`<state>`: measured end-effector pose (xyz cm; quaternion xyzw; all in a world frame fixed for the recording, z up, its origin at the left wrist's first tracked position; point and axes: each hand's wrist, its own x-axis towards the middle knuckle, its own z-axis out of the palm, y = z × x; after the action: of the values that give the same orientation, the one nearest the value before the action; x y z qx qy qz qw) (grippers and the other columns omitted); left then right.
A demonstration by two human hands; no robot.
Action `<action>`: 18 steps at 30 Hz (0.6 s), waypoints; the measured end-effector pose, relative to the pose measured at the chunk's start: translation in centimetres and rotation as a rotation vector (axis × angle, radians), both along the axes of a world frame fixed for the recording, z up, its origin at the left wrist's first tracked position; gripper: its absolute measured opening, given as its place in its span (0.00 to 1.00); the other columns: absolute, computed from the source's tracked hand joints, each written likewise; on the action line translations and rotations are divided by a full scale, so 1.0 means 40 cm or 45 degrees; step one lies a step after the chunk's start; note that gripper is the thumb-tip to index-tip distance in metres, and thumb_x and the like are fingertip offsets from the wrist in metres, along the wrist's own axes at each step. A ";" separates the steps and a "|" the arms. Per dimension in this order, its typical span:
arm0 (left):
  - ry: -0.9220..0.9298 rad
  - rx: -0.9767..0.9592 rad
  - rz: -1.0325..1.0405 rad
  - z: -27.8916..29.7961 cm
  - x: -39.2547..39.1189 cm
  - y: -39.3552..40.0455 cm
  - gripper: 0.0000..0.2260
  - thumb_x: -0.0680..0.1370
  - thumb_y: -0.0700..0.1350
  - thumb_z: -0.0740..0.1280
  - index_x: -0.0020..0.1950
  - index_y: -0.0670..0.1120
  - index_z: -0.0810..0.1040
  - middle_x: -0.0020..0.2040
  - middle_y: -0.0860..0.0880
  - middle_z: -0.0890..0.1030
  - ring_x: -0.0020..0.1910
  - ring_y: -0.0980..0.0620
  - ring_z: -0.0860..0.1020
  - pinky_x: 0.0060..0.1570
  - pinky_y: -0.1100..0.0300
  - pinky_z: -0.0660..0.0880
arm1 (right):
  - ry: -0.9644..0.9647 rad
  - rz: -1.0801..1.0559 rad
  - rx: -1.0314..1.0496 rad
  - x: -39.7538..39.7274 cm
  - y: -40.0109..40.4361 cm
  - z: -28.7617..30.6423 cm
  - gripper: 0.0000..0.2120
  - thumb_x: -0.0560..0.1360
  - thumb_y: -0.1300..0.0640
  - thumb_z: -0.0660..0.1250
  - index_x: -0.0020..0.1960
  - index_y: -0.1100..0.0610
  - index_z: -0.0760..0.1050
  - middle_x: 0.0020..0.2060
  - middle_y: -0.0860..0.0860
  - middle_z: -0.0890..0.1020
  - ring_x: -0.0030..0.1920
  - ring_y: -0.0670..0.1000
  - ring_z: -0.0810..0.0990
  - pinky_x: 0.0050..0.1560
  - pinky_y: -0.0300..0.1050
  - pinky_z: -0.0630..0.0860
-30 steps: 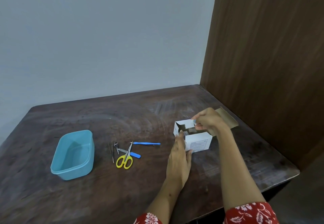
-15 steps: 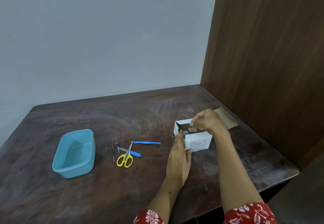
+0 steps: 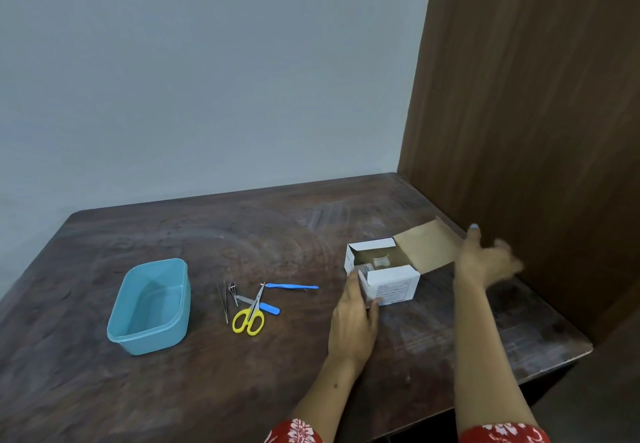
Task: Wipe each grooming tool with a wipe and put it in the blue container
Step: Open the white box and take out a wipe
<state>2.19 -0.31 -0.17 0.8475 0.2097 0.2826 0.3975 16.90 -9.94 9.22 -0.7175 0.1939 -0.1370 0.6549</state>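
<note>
An empty blue container (image 3: 114, 333) stands at the left of the dark wooden table (image 3: 207, 390). To its right lie thin tweezers (image 3: 224, 301), a small metal tool (image 3: 233, 291), yellow-handled scissors (image 3: 250, 319), a blue-tipped file (image 3: 268, 308) and a slim blue-handled tool (image 3: 293, 286). A white wipe box (image 3: 393, 285) sits open, its brown flap (image 3: 427, 248) folded back and pale packets (image 3: 381, 261) inside. My left hand (image 3: 353, 321) grips the box's near left corner between thumb and fingers. To the right of the flap hovers my right hand (image 3: 485, 259), blurred, fingers spread, nothing visible in it.
A brown wooden panel (image 3: 526, 113) rises along the table's right edge, close behind my right hand. A pale wall (image 3: 207, 79) stands behind the table. The table's front right corner (image 3: 585, 349) drops off to the floor.
My right hand has left the inside of the box and swung out to the right past the flap. The left hand still holds the box corner. The tools have not moved.
</note>
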 end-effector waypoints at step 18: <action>-0.074 -0.005 -0.010 -0.011 0.003 0.005 0.22 0.77 0.43 0.64 0.70 0.45 0.64 0.64 0.50 0.76 0.61 0.53 0.75 0.57 0.62 0.71 | -0.316 0.951 -0.040 -0.097 0.084 -0.009 0.03 0.68 0.54 0.75 0.38 0.53 0.83 0.41 0.49 0.83 0.40 0.45 0.80 0.40 0.35 0.73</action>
<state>2.33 -0.10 -0.60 0.8389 0.1954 0.3050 0.4063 13.00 -6.59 8.87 -0.7267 -0.1632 0.0221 0.6670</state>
